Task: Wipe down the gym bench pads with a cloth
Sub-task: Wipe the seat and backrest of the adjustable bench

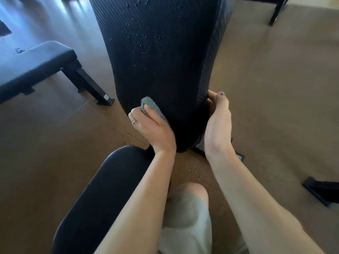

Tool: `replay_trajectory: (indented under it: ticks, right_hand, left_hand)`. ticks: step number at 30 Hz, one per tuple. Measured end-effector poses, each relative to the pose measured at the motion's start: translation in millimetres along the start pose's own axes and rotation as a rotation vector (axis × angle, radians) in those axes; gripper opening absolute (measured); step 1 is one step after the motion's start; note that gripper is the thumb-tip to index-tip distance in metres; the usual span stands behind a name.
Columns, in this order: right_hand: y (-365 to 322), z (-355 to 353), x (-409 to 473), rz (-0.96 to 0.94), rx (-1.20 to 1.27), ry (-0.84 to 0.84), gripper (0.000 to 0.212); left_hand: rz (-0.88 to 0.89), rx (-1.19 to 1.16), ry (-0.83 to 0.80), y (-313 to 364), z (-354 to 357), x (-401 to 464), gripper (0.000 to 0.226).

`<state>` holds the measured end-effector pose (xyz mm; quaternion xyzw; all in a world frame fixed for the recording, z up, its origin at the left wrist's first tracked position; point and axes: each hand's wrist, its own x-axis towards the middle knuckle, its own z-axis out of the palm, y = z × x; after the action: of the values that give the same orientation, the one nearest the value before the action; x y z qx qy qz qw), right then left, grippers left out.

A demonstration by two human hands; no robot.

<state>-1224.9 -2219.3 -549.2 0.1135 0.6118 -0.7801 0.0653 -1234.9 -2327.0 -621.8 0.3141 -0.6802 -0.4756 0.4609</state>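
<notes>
A flat bench [36, 65] stands far left on the brown floor [45, 143]. My left hand [152, 125] pinches a grey-green cloth [151, 107] against the droplet-speckled backrest pad [161, 61]; my right hand [218, 121] curls around its edge.

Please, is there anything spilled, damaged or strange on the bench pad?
Only droplets scattered over the upper back pad, not yet wiped; they look like spray. The left hand presses the cloth lower down, and the right hand grips the pad's edge. No damage shows.
</notes>
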Motion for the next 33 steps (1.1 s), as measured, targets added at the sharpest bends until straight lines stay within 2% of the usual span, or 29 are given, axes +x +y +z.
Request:
replay_trajectory:
  ticks: [2,3,5,7,10,12,14,15,16,18,21,24,25,26,27,30,33]
  right_hand:
    - [3.3,6.1,-1.5,-0.017,-0.005,0.046,0.048]
    - [4.6,10.8,-2.4,-0.032,-0.015,0.072,0.047]
    - [3.6,19.8,-5.0,-0.055,-0.024,0.132,0.046]
    - [0.8,25.5,-7.7,-0.050,0.004,0.174,0.048]
    - [-3.4,24.1,-9.1,-0.068,0.053,0.213,0.050]
    - [-5.0,17.9,-9.7,-0.090,0.055,0.209,0.053]
    - [-5.3,14.3,-12.0,-0.078,0.044,0.193,0.056]
    - [-4.9,14.1,-13.0,-0.067,0.019,0.193,0.057]
    - [-5.9,15.3,-14.4,-0.057,-0.010,0.202,0.056]
    - [-7.4,20.2,-15.7,-0.053,-0.060,0.253,0.054]
    - [-3.0,26.9,-16.2,-0.076,-0.110,0.311,0.053]
    - [3.4,34.8,-14.3,-0.190,-0.160,0.369,0.046]
    - [5.6,38.6,-13.2,-0.207,-0.155,0.392,0.043]
    - [7.6,41.6,-11.4,-0.212,-0.147,0.425,0.042]
    - [10.1,44.0,-9.2,-0.215,-0.133,0.466,0.042]
    - [14.3,46.6,-3.7,-0.254,-0.133,0.561,0.041]
    - [15.5,43.0,0.5,-0.277,-0.132,0.561,0.040]
  left_hand:
    - [-0.337,-0.051,-0.006,-15.8,-2.3,14.6,0.022]
    - [-0.445,-0.085,-0.021,-19.2,-3.9,20.6,0.023]
    - [-0.472,-0.139,-0.064,-13.0,-6.2,24.3,0.024]
    - [-0.246,-0.170,-0.099,9.8,-10.3,14.3,0.025]
    - [0.292,-0.238,-0.221,50.4,-13.3,-2.4,0.020]
    - [0.576,-0.207,-0.262,66.4,-8.9,2.6,0.024]
    - [0.733,-0.126,-0.255,61.7,-4.2,16.1,0.023]
    - [0.753,-0.086,-0.244,52.7,-3.3,23.5,0.021]
    - [0.725,-0.061,-0.223,41.9,-3.4,30.3,0.019]
    - [0.545,-0.023,-0.156,19.1,-6.0,42.2,0.021]
    - [0.188,-0.032,-0.058,-3.7,-8.6,62.3,0.021]
    - [-0.285,-0.180,-0.014,-0.8,-4.8,78.7,0.020]
    - [-0.340,-0.193,-0.016,5.3,-3.7,79.8,0.020]
    - [-0.302,-0.191,-0.026,13.1,-3.5,78.2,0.019]
    - [-0.179,-0.194,-0.043,23.0,-5.0,73.2,0.019]
    - [0.373,-0.237,-0.187,51.2,-6.8,50.9,0.022]
    - [0.858,-0.210,-0.294,69.7,-1.3,41.2,0.020]
